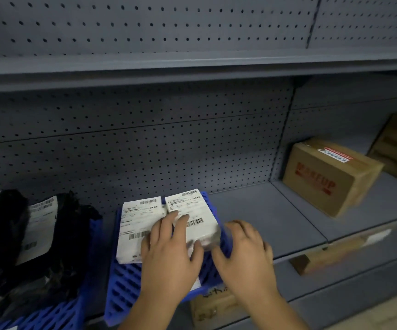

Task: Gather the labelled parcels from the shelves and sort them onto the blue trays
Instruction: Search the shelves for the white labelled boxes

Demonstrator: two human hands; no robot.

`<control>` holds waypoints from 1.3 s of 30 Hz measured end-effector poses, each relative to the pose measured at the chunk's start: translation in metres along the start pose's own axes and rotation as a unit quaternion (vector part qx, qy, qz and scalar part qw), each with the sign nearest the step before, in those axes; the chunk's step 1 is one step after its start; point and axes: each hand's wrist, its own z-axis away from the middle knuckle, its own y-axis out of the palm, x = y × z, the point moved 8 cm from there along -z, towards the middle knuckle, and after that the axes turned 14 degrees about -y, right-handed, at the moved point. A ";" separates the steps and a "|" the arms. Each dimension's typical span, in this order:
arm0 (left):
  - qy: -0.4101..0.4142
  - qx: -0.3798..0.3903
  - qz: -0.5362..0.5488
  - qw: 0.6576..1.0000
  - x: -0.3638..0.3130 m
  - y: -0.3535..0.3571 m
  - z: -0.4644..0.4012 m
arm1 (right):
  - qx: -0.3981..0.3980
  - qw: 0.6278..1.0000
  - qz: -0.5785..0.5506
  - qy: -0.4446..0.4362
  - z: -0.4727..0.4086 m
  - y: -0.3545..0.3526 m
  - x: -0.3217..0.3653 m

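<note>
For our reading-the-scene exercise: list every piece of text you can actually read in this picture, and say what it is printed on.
"MAKEUP": red print, blurred, on the side of the cardboard box.
Red and white sticker on that box: unreadable.
Labels on the two white parcels: barcodes, print too small.
Labels on the black bags: blurred.

Your shot is dim, bluish, lit from above. Deep shadow under the upper shelf [192,67]. Motion blur smears your right hand [242,253] and the cardboard box [328,177]. Wide-angle bending at edges.
</note>
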 end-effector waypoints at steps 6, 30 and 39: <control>0.049 0.019 0.018 0.998 -0.054 0.015 0.014 | -0.016 0.999 0.006 0.044 0.026 -0.032 -0.045; 0.239 0.144 0.066 0.958 -0.348 0.096 0.178 | -0.137 0.967 0.034 0.212 0.181 -0.212 -0.270; 0.309 0.204 0.097 0.924 -0.428 0.141 0.217 | -0.187 0.931 0.048 0.308 0.230 -0.245 -0.337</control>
